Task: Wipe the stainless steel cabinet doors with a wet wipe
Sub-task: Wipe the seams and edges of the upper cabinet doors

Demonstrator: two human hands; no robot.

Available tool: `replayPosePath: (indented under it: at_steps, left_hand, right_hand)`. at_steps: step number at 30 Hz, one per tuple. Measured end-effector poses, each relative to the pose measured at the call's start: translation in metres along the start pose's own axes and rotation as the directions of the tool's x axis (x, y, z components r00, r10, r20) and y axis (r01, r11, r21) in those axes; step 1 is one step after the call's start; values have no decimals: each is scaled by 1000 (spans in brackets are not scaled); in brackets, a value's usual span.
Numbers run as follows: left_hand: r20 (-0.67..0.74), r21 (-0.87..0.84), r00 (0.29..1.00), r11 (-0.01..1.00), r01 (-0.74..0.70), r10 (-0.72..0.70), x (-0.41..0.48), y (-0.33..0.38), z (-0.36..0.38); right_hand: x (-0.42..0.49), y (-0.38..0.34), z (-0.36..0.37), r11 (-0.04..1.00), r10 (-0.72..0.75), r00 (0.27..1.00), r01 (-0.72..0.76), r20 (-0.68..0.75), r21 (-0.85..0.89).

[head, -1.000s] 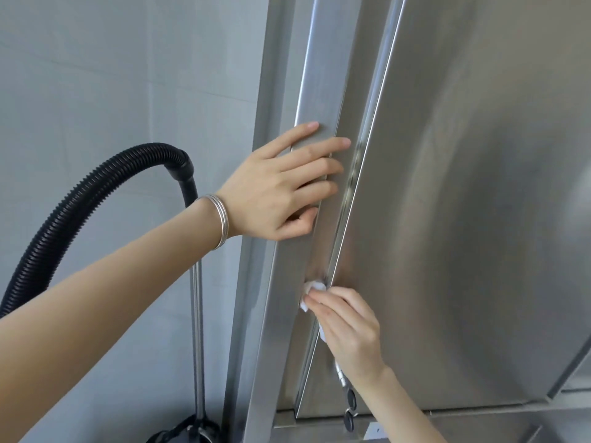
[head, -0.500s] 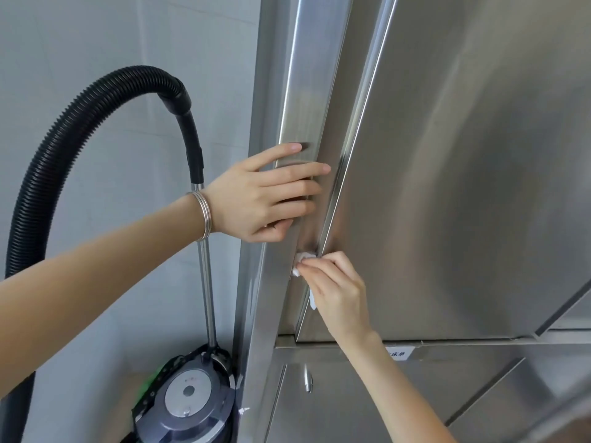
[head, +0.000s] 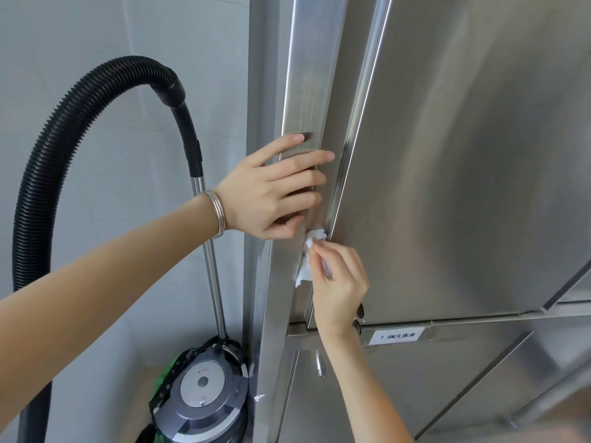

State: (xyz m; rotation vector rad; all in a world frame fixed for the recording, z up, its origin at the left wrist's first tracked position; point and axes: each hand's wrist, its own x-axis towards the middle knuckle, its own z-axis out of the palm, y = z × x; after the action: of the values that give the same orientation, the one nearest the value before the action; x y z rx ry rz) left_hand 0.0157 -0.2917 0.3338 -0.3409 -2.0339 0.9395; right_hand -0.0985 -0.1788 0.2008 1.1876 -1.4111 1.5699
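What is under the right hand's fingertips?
A crumpled white wet wipe, pinched by the right hand against the edge of the cabinet door. The hand covers part of the wipe.

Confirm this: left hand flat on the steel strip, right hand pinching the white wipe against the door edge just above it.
Not quite. In the head view the right hand pinches the white wipe against the door edge just below the left hand, not above it. The left hand does lie flat on the steel strip.

Label (head: 397, 336) on cab. rail (head: 454, 330): "1 8M大床单"
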Motion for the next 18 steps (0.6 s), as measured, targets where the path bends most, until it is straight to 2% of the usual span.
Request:
replayPosePath:
  at_steps: [2, 6, 9, 11, 13, 16, 18]
  left_hand:
    - [-23, -8, 1000, 1000, 12, -12, -2, 1, 2]
    - [-35, -22, 999, 1000, 20, -21, -8, 9, 6]
    - [-9, -36, 1000, 999, 13, -14, -15, 15, 9]
    - [-3, -47, 1000, 999, 15, -15, -17, 18, 9]
    - [-5, -49, 1000, 999, 14, -14, -18, 18, 10]
    - [-13, -43, 1000, 999, 27, -28, -17, 19, 10]
    - [-25, -51, 999, 998, 35, -36, -18, 20, 12]
  right_hand:
    - [-22, 2, -2, 999, 31, 999, -29, 35, -45]
    - [-75, 4, -13, 980, 186, 966, -169, 178, -107]
    - [-52, 3, -3, 985, 171, 982, -167, 85, -48]
    - [-47, 5, -1, 989, 131, 990, -127, 51, -72]
    - [-70, 7, -7, 982, 157, 978, -141, 138, -122]
    - [-101, 7, -17, 954, 283, 917, -239, 280, -182]
    - [-87, 9, -10, 964, 250, 943, -220, 219, -151]
